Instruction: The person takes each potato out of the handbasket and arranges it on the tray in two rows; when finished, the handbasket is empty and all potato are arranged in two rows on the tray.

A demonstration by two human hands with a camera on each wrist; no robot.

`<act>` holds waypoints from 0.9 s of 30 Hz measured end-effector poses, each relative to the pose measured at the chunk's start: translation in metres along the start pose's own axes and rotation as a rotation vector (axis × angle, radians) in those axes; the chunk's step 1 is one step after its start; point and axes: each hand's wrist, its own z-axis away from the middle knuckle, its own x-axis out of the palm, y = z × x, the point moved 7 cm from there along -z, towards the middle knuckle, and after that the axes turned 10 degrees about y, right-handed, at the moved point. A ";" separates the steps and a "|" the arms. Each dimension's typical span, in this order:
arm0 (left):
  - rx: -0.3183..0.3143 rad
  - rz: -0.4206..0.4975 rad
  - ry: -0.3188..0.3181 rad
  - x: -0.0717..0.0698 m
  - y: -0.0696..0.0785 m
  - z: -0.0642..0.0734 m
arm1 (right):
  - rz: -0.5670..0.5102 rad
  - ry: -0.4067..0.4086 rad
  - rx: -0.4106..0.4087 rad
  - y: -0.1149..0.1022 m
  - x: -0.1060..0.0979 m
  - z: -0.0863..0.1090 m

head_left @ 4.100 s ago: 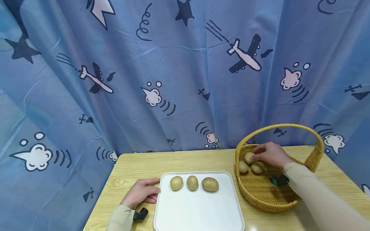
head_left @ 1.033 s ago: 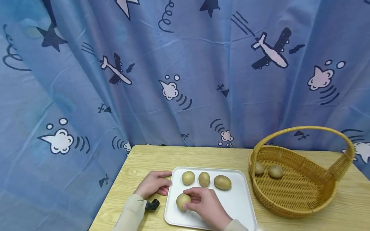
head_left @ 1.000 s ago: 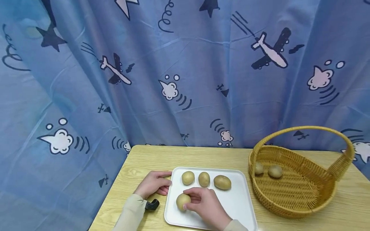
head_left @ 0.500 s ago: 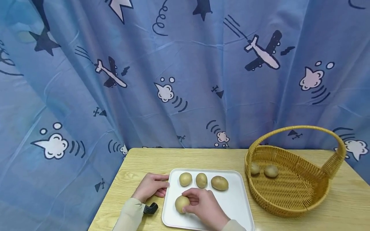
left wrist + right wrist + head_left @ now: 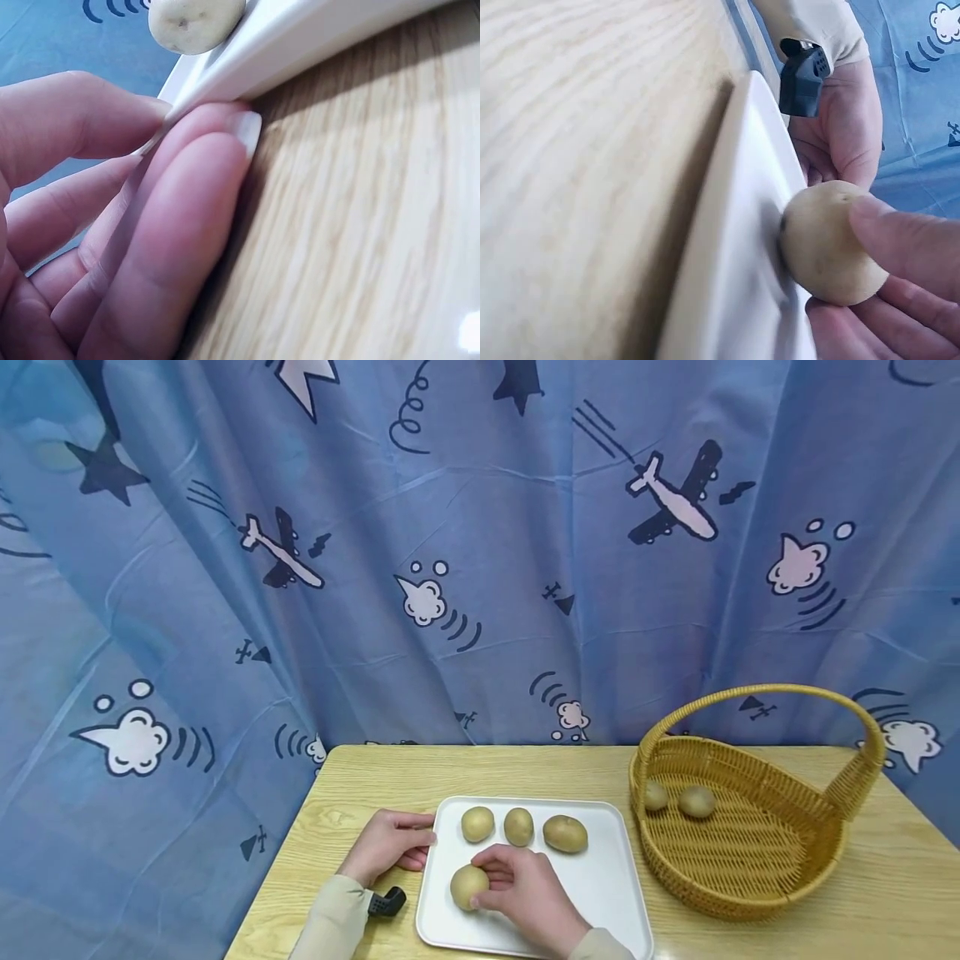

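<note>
My right hand (image 5: 528, 889) holds a round potato (image 5: 469, 887) between thumb and fingers at the near left part of the white tray (image 5: 555, 935). In the right wrist view this potato (image 5: 829, 244) sits against the tray's surface. My left hand (image 5: 390, 845) pinches the tray's left rim; the left wrist view shows the thumb on the rim and the fingers (image 5: 180, 217) against its outer side. Along the tray's far side lie three more potatoes in a row: a round one (image 5: 477, 824), a small oval one (image 5: 518, 827) and a longer one (image 5: 566, 833).
A woven basket (image 5: 720, 902) with a tall arched handle (image 5: 757, 688) stands right of the tray, two potatoes (image 5: 697, 802) visible at its left side. Both rest on a wooden table (image 5: 360, 777). A blue patterned curtain (image 5: 480, 527) hangs behind the table.
Since the earliest frame, my right hand has brought a potato from the basket to the tray's near left. Over the last second the hands keep their places; the view shifts slightly.
</note>
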 end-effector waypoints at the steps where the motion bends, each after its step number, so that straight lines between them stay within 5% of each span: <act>1: -0.001 -0.001 -0.001 0.000 0.000 0.000 | -0.003 0.004 0.001 0.000 0.001 0.000; 27: -0.015 -0.020 0.004 -0.002 -0.003 0.000 | 0.032 -0.059 0.016 0.000 -0.011 0.010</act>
